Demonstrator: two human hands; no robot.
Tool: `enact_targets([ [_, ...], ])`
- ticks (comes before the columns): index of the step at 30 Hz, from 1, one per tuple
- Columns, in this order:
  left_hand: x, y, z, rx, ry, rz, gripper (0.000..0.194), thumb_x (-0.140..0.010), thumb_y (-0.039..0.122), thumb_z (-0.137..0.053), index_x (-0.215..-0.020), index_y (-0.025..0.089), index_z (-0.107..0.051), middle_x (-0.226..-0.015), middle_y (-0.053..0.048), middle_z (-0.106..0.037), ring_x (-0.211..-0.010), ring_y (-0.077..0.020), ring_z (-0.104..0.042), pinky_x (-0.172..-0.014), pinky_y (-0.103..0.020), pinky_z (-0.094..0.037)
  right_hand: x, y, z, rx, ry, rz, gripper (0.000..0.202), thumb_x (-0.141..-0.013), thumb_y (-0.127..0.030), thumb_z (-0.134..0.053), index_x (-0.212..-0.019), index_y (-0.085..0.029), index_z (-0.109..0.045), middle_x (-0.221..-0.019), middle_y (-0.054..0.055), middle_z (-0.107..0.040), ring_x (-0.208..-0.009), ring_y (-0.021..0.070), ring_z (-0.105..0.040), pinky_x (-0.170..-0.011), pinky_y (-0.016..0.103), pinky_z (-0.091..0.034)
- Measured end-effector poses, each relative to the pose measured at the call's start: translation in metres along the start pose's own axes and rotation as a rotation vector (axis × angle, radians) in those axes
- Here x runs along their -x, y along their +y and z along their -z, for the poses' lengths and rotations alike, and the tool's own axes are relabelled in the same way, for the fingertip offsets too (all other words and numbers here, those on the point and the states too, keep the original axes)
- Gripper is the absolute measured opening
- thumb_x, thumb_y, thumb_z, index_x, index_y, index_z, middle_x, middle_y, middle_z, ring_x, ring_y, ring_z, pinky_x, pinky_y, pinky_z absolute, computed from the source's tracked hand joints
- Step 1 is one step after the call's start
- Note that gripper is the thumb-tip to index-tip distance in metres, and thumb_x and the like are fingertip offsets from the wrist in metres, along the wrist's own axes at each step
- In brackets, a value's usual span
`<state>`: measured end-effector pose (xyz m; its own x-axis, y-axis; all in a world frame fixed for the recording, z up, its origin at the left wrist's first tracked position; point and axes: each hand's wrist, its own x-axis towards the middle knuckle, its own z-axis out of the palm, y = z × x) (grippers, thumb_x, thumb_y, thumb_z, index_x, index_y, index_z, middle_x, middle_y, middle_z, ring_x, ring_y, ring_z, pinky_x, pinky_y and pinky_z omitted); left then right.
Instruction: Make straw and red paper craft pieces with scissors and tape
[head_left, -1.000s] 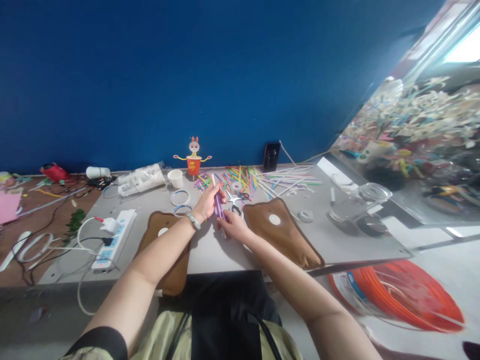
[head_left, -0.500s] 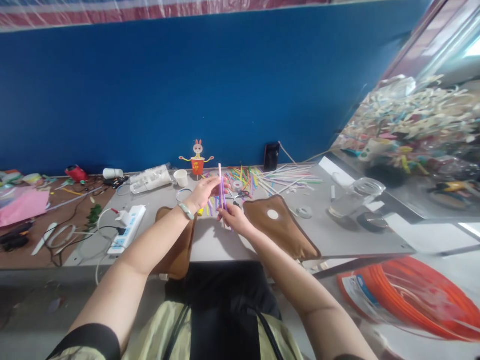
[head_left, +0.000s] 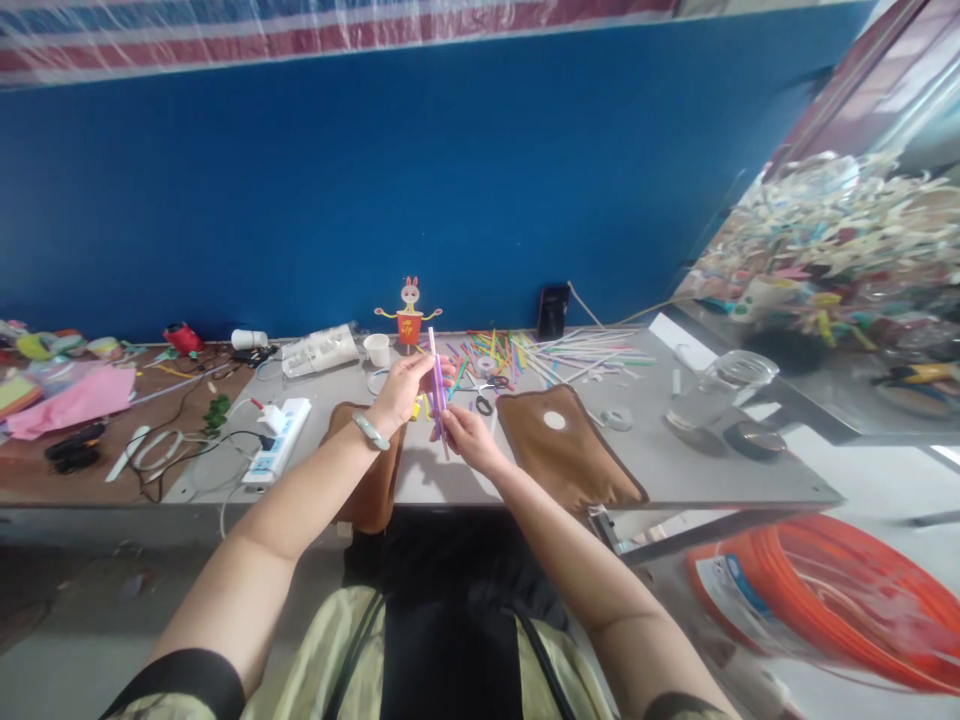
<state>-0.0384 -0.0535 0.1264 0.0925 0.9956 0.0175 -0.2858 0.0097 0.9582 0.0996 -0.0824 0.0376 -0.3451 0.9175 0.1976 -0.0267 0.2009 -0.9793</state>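
Purple and pale drinking straws (head_left: 439, 384) stand nearly upright, side by side, in front of me. Around their upper part are the fingers of my left hand (head_left: 405, 390), whose wrist wears a pale bangle. Lower down, my right hand (head_left: 468, 440) pinches the same straws between thumb and fingers. Just behind my hands lie scissors (head_left: 485, 404) and a roll of clear tape (head_left: 486, 367). Many coloured straws (head_left: 585, 350) are spread over the table beyond. A red paper cup (head_left: 409, 329) with a rabbit figure and thin arms stands behind my left hand.
Brown padded cushions (head_left: 566, 450) flank my hands. To the left are a white power strip (head_left: 281, 445), cables and pink paper (head_left: 82, 400). A glass jar (head_left: 720, 385) stands right, near a cluttered metal tray (head_left: 817, 400). A black phone (head_left: 553, 312) leans on the blue panel (head_left: 480, 180).
The view has shifted slightly, so the table things appear further right. Both hands keep hold of the straws, which now tilt slightly, their tops further left.
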Motion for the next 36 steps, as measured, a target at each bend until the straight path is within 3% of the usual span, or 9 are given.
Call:
enact_targets([
  [4,0.002,0.003,0.007,0.029,-0.037,0.067,0.023,-0.086,0.03,-0.06,-0.096,0.01,-0.067,-0.084,-0.011,-0.075,-0.069,-0.0176,-0.071,-0.069,-0.03,-0.054,0.002,-0.004,0.0,-0.072,-0.053,-0.017,0.047,-0.089,-0.062,-0.05,-0.089,-0.016,-0.061,-0.063,0.001,-0.065,-0.04,0.0055,-0.035,-0.039,0.02,-0.026],
  [7,0.004,0.005,0.01,-0.002,-0.068,0.037,0.027,-0.084,0.034,-0.065,-0.097,0.01,-0.067,-0.085,-0.011,-0.075,-0.069,-0.0181,-0.071,-0.07,-0.032,-0.055,0.003,-0.007,0.0,-0.108,-0.089,-0.014,0.048,-0.089,-0.061,-0.051,-0.095,-0.015,-0.063,-0.065,0.002,-0.067,-0.04,0.0052,-0.035,-0.039,0.02,-0.026],
  [10,0.007,0.007,0.009,-0.04,-0.04,-0.02,0.028,-0.079,0.035,-0.072,-0.091,0.01,-0.068,-0.084,-0.011,-0.075,-0.067,-0.0169,-0.07,-0.07,-0.031,-0.055,0.004,-0.008,0.001,-0.125,-0.144,-0.008,0.049,-0.09,-0.06,-0.052,-0.1,-0.014,-0.065,-0.067,0.002,-0.068,-0.041,0.0056,-0.038,-0.04,0.02,-0.028],
  [15,0.011,0.012,0.003,-0.033,0.015,0.013,0.022,-0.078,0.03,-0.073,-0.085,0.009,-0.069,-0.077,-0.009,-0.074,-0.065,-0.0156,-0.069,-0.072,-0.032,-0.055,0.004,-0.006,0.001,-0.138,-0.22,-0.015,0.047,-0.091,-0.056,-0.053,-0.105,-0.014,-0.067,-0.072,0.004,-0.071,-0.042,0.0057,-0.041,-0.041,0.02,-0.031],
  [19,0.006,0.012,0.003,-0.028,0.043,-0.035,0.024,-0.077,0.032,-0.074,-0.085,0.01,-0.069,-0.079,-0.008,-0.073,-0.068,-0.0155,-0.069,-0.075,-0.033,-0.055,0.003,-0.008,0.002,-0.165,-0.19,-0.017,0.042,-0.088,-0.052,-0.06,-0.104,-0.014,-0.067,-0.075,0.004,-0.072,-0.042,0.0048,-0.039,-0.04,0.02,-0.028],
  [23,0.002,0.006,0.011,-0.114,-0.11,-0.063,0.035,-0.079,0.044,-0.072,-0.088,0.01,-0.07,-0.084,-0.01,-0.074,-0.073,-0.0159,-0.069,-0.074,-0.031,-0.055,0.001,-0.011,0.002,-0.165,-0.147,-0.011,0.041,-0.088,-0.053,-0.06,-0.1,-0.014,-0.067,-0.076,0.004,-0.071,-0.041,0.0043,-0.038,-0.04,0.02,-0.028],
  [31,0.01,-0.011,0.024,-0.273,-0.291,0.023,0.034,-0.07,0.039,-0.08,-0.087,0.01,-0.071,-0.062,-0.002,-0.064,-0.048,-0.0128,-0.058,-0.045,-0.026,-0.047,-0.008,-0.009,0.006,-0.144,-0.112,-0.018,0.041,-0.084,-0.055,-0.063,-0.091,-0.015,-0.067,-0.077,0.005,-0.072,-0.042,0.0052,-0.042,-0.04,0.021,-0.031],
  [36,0.003,-0.021,0.033,-0.304,-0.228,-0.016,0.03,-0.07,0.038,-0.08,-0.08,0.011,-0.072,-0.066,-0.003,-0.068,-0.06,-0.0135,-0.062,-0.06,-0.027,-0.052,-0.011,-0.006,0.013,-0.039,-0.046,-0.024,0.035,-0.078,-0.05,-0.07,-0.081,-0.015,-0.068,-0.07,0.002,-0.066,-0.047,0.0063,-0.045,-0.045,0.021,-0.037],
])
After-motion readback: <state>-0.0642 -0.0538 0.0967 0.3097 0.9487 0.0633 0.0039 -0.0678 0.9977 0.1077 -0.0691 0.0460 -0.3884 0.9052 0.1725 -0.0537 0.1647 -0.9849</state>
